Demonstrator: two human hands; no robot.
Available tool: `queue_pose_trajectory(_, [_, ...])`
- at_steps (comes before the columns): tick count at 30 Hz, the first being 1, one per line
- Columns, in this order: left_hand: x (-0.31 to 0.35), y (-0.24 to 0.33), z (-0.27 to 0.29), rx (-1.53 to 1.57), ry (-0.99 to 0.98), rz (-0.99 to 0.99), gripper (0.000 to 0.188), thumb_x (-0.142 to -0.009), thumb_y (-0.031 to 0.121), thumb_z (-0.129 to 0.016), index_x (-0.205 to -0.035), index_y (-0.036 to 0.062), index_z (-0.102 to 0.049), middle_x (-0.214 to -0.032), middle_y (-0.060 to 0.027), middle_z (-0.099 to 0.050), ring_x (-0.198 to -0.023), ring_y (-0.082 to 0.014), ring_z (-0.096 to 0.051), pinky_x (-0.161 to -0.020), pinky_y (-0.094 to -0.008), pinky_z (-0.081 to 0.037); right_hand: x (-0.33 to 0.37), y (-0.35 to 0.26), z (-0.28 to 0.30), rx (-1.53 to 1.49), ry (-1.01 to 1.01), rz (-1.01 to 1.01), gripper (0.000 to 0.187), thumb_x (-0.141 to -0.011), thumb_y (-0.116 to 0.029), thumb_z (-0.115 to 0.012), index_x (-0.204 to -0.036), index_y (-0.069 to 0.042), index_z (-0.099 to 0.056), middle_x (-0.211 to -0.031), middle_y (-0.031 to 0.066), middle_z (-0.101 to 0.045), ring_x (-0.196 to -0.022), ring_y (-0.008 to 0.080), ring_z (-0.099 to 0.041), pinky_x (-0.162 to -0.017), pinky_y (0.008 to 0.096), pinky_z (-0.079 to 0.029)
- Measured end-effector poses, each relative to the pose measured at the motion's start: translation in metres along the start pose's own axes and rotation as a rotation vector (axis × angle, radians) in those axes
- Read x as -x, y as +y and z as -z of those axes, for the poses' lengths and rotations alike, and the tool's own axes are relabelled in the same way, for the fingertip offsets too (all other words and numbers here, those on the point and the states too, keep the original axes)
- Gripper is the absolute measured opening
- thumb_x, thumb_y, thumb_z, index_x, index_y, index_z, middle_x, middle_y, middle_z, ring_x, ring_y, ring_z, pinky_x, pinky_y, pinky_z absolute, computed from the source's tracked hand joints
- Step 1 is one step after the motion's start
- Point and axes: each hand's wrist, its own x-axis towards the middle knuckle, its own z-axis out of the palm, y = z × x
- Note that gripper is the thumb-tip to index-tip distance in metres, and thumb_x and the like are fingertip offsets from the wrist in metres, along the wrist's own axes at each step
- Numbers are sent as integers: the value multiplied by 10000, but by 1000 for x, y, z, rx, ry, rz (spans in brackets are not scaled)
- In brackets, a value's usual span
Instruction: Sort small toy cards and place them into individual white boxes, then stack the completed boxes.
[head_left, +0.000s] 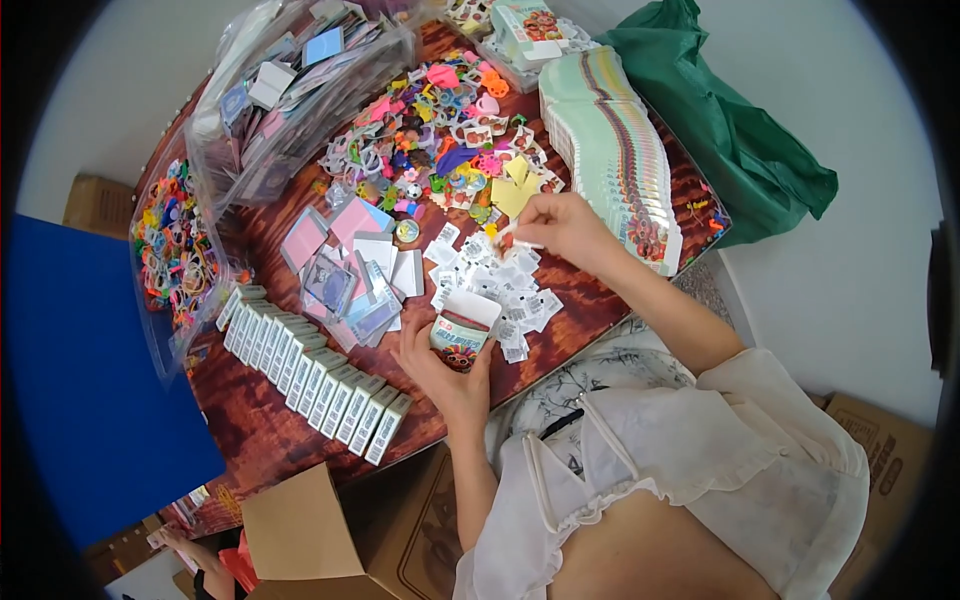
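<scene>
My left hand (pixel 445 388) is closed around a small green and white printed carton (pixel 460 336), held upright with its white top flap raised. My right hand (pixel 563 228) pinches a small whitish piece with some orange-brown (pixel 508 241); its exact kind is too small to tell. Just under those fingers lies a loose pile of small white printed slips (pixel 490 275). Left of the carton are stacked pastel pink and blue cards (pixel 350 270). Beyond the slips spreads a heap of colourful small plastic trinkets (pixel 410 140), with yellow paper pieces (pixel 514 188) at its near edge.
A row of small closed cartons (pixel 310 372) lines the near left table edge. Flattened cartons (pixel 610 140) form a long stack at right, beside a green bag (pixel 715 120). Clear bags hold cards (pixel 290 90) and trinkets (pixel 172 240). Below stands an open cardboard box (pixel 300 525); another person's hand (pixel 185 548) shows lower left.
</scene>
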Motion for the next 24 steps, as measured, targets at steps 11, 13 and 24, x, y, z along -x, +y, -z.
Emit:
queue_pose_trajectory(11, [1, 11, -13, -21, -5, -19, 812, -639, 182, -884, -1308, 21, -453, -1252, -154, -490, -1201, -377, -450, -1167, -601, -134, 33, -15, -55, 612, -200, 504, 96, -842, -160, -671, -866, -66, -666, -865, 93, -640, -768, 306, -651, -657, 405, -497])
queue_pose_trajectory(13, [2, 9, -11, 44, -8, 75, 806, -653, 151, -886, -1309, -1, -443, -1246, -166, -484, -1173, -373, -464, -1141, -547, -234, 35, -20, -56, 607, -255, 513, 117, -849, -169, -668, -889, -59, -666, -893, 101, -637, -789, 308, -645, -675, 399, -497])
queue_pose_trajectory(24, [0, 27, -24, 417, 99, 251, 867, -684, 125, -884, -1369, -37, -378, -1274, -176, -460, -1191, -287, -469, -1016, -402, -389, 51, -9, -47, 267, -43, 681, 171, -834, -90, -706, -995, -41, -678, -947, 93, -599, -883, 267, -589, -756, 369, -467])
